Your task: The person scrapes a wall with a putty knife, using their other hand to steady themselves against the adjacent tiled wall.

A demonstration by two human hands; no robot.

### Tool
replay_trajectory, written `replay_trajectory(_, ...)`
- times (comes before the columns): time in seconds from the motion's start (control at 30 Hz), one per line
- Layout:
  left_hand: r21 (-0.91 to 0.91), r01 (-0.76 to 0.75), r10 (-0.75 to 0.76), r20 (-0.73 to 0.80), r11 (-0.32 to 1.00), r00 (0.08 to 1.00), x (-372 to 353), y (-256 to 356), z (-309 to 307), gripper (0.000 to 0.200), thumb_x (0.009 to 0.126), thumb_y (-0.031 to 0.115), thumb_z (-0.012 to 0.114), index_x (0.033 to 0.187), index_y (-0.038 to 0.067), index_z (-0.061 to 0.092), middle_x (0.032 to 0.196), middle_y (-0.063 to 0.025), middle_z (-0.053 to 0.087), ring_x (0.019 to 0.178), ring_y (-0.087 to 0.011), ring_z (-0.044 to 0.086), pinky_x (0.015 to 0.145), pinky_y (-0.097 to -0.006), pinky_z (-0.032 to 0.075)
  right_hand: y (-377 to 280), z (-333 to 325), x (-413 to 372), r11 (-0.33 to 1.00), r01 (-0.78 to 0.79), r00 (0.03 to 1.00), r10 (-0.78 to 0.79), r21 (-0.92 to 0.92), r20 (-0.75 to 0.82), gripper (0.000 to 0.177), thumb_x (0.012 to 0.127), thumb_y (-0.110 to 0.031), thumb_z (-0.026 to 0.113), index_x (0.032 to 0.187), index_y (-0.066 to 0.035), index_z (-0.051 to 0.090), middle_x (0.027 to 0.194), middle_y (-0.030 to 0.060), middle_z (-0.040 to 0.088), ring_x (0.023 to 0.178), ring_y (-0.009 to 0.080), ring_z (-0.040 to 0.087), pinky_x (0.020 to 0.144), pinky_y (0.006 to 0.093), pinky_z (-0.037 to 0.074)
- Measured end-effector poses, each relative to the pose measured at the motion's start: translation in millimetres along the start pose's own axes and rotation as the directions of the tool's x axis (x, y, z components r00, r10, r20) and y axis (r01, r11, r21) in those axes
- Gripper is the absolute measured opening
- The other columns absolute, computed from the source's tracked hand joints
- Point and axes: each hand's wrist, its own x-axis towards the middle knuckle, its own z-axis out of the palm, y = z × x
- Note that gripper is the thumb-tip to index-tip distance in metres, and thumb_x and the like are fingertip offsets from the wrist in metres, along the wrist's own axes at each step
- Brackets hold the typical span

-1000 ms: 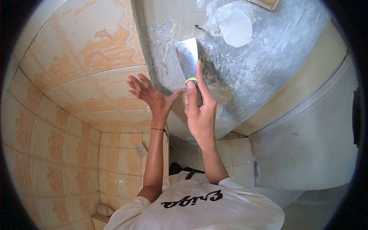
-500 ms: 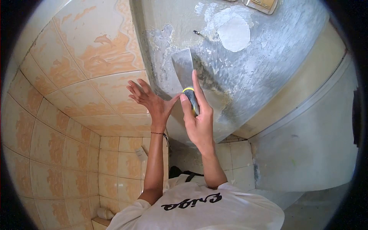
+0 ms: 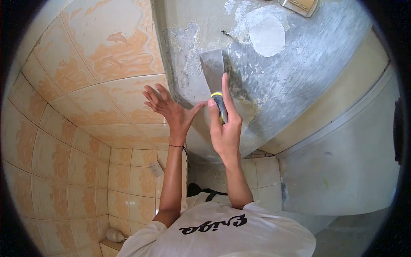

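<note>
My right hand [image 3: 227, 132] grips a putty knife [image 3: 212, 67] by its dark handle with a yellow band, index finger stretched along the blade's edge. The broad metal blade points up over the rough grey wall [image 3: 278, 98], overlapping a patch of worn, flaking plaster. To the left, my left hand [image 3: 173, 113] is spread open near the tiled wall's edge, holding nothing. Its thumb reaches across to the right thumb, right at the knife's handle. A smooth white patch [image 3: 267, 37] shows on the wall above and to the right of the blade.
Tiles with orange dolphin pictures [image 3: 120, 51] cover the wall on the left. A transparent-edged box with a tan inside [image 3: 301, 5] is at the top. A small dark piece [image 3: 225, 33] sticks out of the wall. On the right is a pale grey panel [image 3: 338, 167].
My right hand and the putty knife have shifted slightly right in view. The left hand keeps its spread pose, and the whole view has moved a little.
</note>
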Motion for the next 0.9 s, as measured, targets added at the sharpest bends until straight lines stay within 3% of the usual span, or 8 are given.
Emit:
replay_trajectory(0.07, 0.014, -0.017, 0.017, -0.014, 1.000, 1.000, 1, -1, 0, 0.160, 0.055, 0.075, 0.087, 0.165, 0.010, -0.008, 0.169, -0.0245, -0.014, 0.156, -0.0457, -0.013, 0.122, -0.0645, -0.006, -1, -5, -2, 1.000, 0.005, 1.000, -0.005, -0.020, 0.000, 0.056, 0.105, -0.010, 0.055, 0.158, -0.004, 0.038, 0.135, 0.0252, 0.064, 0.090, 0.0156, 0.064, 0.083, 0.0315, 0.052)
replay_trajectory(0.13, 0.018, -0.021, 0.021, -0.020, 1.000, 1.000, 2, -2, 1, 0.160, 0.055, 0.077, 0.086, 0.165, 0.009, -0.008, 0.169, -0.0241, -0.014, 0.156, -0.0454, -0.013, 0.122, -0.0645, -0.005, -4, -10, -1, 0.992, -0.115, 0.993, 0.116, -0.042, 0.024, 0.055, 0.105, -0.011, 0.056, 0.158, -0.005, 0.040, 0.133, 0.0242, 0.066, 0.094, 0.0141, 0.064, 0.085, 0.0314, 0.052)
replay_trajectory(0.23, 0.018, -0.020, 0.020, -0.010, 1.000, 1.000, 0, -1, 1, 0.160, 0.055, 0.078, 0.085, 0.165, 0.009, -0.009, 0.169, -0.0239, -0.015, 0.156, -0.0449, -0.014, 0.121, -0.0644, -0.006, 1, -10, -3, 0.992, -0.129, 0.991, 0.129, -0.013, 0.022, 0.054, 0.105, -0.011, 0.055, 0.157, -0.006, 0.041, 0.126, 0.0227, 0.070, 0.092, 0.0119, 0.062, 0.083, 0.0310, 0.052)
replay_trajectory(0.57, 0.026, -0.005, 0.005, -0.014, 1.000, 1.000, -1, 0, 2, 0.162, 0.052, 0.078, 0.086, 0.165, 0.008, -0.008, 0.169, -0.0244, -0.017, 0.156, -0.0443, -0.015, 0.121, -0.0644, -0.008, -1, -13, 0, 0.982, -0.185, 0.982, 0.186, 0.048, -0.017, 0.054, 0.104, -0.011, 0.057, 0.156, -0.004, 0.043, 0.127, 0.0222, 0.070, 0.094, 0.0118, 0.061, 0.086, 0.0313, 0.052)
replay_trajectory(0.67, 0.024, 0.007, -0.007, -0.007, 1.000, 1.000, -1, 0, 2, 0.163, 0.052, 0.079, 0.085, 0.165, 0.008, -0.007, 0.169, -0.0245, -0.016, 0.155, -0.0447, -0.015, 0.121, -0.0647, -0.007, 5, -16, -4, 0.991, -0.129, 0.991, 0.128, -0.029, -0.025, 0.054, 0.104, -0.011, 0.057, 0.156, -0.003, 0.043, 0.128, 0.0246, 0.068, 0.096, 0.0123, 0.064, 0.086, 0.0316, 0.052)
replay_trajectory(0.73, 0.019, 0.004, -0.004, -0.012, 1.000, 1.000, 0, -2, 3, 0.163, 0.052, 0.079, 0.085, 0.165, 0.008, -0.007, 0.169, -0.0242, -0.016, 0.155, -0.0450, -0.015, 0.121, -0.0652, -0.007, 3, -15, 1, 0.998, -0.054, 0.998, 0.053, -0.033, -0.033, 0.054, 0.104, -0.012, 0.057, 0.155, -0.002, 0.043, 0.139, 0.0246, 0.062, 0.106, 0.0156, 0.066, 0.091, 0.0330, 0.052)
replay_trajectory(0.9, 0.030, -0.017, 0.018, -0.014, 0.999, 1.000, -1, -3, 2, 0.163, 0.052, 0.080, 0.085, 0.165, 0.007, -0.007, 0.169, -0.0233, -0.017, 0.155, -0.0458, -0.015, 0.120, -0.0663, -0.006, 2, -21, -3, 0.983, -0.182, 0.983, 0.182, 0.015, -0.001, 0.054, 0.104, -0.012, 0.057, 0.155, -0.003, 0.043, 0.142, 0.0246, 0.060, 0.109, 0.0170, 0.067, 0.091, 0.0332, 0.052)
